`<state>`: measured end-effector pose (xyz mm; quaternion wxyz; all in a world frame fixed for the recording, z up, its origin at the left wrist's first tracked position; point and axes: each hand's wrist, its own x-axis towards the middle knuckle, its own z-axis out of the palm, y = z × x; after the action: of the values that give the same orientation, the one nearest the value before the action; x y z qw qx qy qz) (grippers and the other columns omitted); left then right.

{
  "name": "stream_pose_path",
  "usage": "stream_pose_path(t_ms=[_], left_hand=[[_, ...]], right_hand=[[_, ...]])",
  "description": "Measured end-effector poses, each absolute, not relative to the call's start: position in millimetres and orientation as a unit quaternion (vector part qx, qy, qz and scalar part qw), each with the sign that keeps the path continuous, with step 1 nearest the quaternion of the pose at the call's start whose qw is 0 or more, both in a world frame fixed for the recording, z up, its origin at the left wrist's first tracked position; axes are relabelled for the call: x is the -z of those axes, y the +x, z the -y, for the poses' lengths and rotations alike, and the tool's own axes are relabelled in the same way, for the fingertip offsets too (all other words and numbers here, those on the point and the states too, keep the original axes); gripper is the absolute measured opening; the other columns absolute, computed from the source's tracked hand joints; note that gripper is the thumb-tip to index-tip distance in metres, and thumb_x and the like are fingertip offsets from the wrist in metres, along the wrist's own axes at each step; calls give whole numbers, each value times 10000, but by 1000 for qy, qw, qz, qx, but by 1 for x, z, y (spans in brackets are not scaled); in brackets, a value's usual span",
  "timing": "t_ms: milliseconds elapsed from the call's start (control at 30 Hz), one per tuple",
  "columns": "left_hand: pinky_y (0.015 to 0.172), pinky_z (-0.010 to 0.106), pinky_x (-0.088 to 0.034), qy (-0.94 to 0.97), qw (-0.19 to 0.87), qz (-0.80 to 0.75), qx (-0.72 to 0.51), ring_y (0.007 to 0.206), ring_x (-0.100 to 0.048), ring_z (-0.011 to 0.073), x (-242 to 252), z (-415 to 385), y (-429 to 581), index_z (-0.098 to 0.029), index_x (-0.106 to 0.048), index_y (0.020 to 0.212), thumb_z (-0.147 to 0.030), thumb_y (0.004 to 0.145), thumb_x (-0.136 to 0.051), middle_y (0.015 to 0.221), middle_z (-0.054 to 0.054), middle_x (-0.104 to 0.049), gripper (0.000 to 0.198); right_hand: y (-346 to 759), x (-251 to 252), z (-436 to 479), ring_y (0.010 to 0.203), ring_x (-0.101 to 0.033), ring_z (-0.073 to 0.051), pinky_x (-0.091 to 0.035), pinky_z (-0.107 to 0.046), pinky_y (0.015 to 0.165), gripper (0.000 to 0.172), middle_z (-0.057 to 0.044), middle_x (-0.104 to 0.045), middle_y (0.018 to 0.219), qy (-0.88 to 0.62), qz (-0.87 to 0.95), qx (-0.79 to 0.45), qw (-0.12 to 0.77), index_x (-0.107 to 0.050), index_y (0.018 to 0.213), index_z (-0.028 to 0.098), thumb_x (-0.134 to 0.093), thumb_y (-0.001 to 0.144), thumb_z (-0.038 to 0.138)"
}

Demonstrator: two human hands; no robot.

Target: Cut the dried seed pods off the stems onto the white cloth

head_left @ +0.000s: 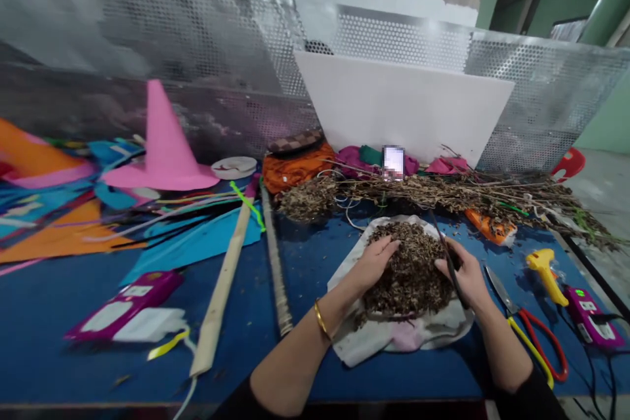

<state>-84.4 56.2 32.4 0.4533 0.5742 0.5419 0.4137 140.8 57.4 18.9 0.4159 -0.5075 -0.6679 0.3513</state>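
Observation:
A heap of dried brown plant bits (406, 269) is mounded in front of me on a crumpled white cloth (352, 344). What looks like a pale rim shows under the heap's front edge. My left hand (371, 268) lies against the left side of the heap, fingers stretched over it and holding nothing. At the heap's right side, my right hand (465, 275) is closed around a long, thin dark strip (451, 269), its thumb toward the heap. Whether the strip is a stick or a blade is unclear.
Red-and-yellow-handled scissors (539, 341), a yellow glue gun (546, 269) and a purple power strip (593, 318) lie right. Dried branches (443, 189) and a lit phone (393, 163) are behind. Wooden sticks (224, 289), a pink cone hat (162, 151) and another purple power strip (130, 305) lie left.

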Motion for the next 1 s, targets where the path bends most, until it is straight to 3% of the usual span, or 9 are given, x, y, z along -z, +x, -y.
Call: stream_pose_path(t_ms=[133, 333, 600, 867, 1000], left_hand=[[548, 210, -351, 484, 560, -529, -415, 563, -386, 91, -43, -52, -85, -170, -513, 826, -480, 825, -418, 636, -40, -459, 324], [664, 247, -412, 532, 537, -499, -424, 685, -479, 132, -35, -52, -82, -157, -544, 808, -415, 828, -415, 733, 3, -557, 289], [844, 295, -419, 591, 501, -504, -381, 859, -570, 196, -28, -49, -71, -148, -617, 794, -365, 827, -407, 866, 47, -663, 304], [798, 287, -438, 564, 543, -494, -379, 809, -568, 194, -32, -47, -73, -144, -653, 822, -347, 819, -440, 668, 13, -626, 295], [820, 294, -436, 574, 520, -506, -380, 829, -576, 204, -33, -47, -73, -142, -670, 864, -339, 824, -432, 680, 17, -644, 312]], right_hand=[[144, -25, -51, 929, -574, -216, -442, -329, 835, 554, -39, -619, 1037, -508, 760, -288, 284, -537, 1225, 247, -650, 725, 456], [141, -32, -47, 955, -584, -225, -445, -324, 826, 547, -65, -604, 1115, -524, 787, -257, 200, -535, 1226, 249, -637, 731, 458], [135, -37, -44, 931, -583, -216, -443, -311, 804, 502, -72, -609, 1093, -513, 800, -259, 171, -532, 1221, 227, -619, 756, 396], [136, -36, -43, 951, -580, -215, -440, -306, 813, 473, -70, -608, 1115, -495, 808, -262, 184, -521, 1228, 235, -591, 776, 359], [136, -36, -43, 969, -573, -223, -439, -320, 831, 468, -67, -603, 1120, -496, 806, -267, 182, -516, 1225, 242, -590, 777, 353]])
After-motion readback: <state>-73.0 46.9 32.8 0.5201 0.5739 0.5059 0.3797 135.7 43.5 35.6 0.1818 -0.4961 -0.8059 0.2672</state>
